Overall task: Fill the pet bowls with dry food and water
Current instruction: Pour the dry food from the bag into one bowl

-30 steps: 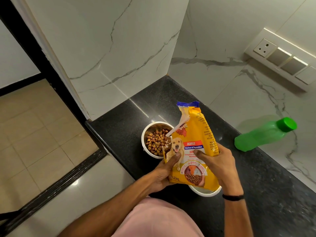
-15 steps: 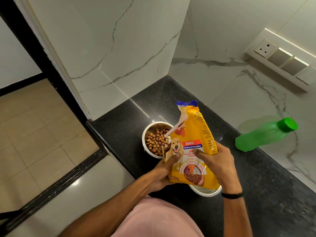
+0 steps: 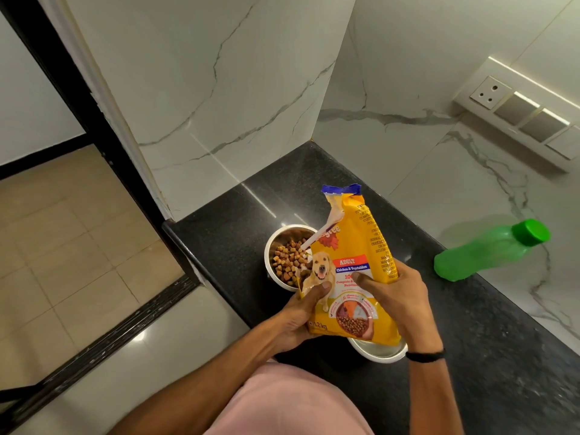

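- The left hand [image 3: 301, 318] grips the lower left edge of the yellow plastic dog-food bag [image 3: 351, 255], thumb pressed on its front. The right hand [image 3: 398, 296] wraps the bag's right side.
- The bag is held upright between both hands. Just beyond the left hand is the round steel bowl [image 3: 267, 255] of brown kibble.
- A 2nd steel bowl [image 3: 379, 354] shows under the bag, beside the right wrist; its contents are hidden.
- The food step looks nearly done for 1 bowl. Next, the bag probably needs setting down on the black stone counter [image 3: 470, 356]. Water calls for the green plastic bottle [image 3: 483, 252], well to the right of the right hand.

Black wristband [image 3: 425, 356] on the right wrist, pink garment [image 3: 292, 403].
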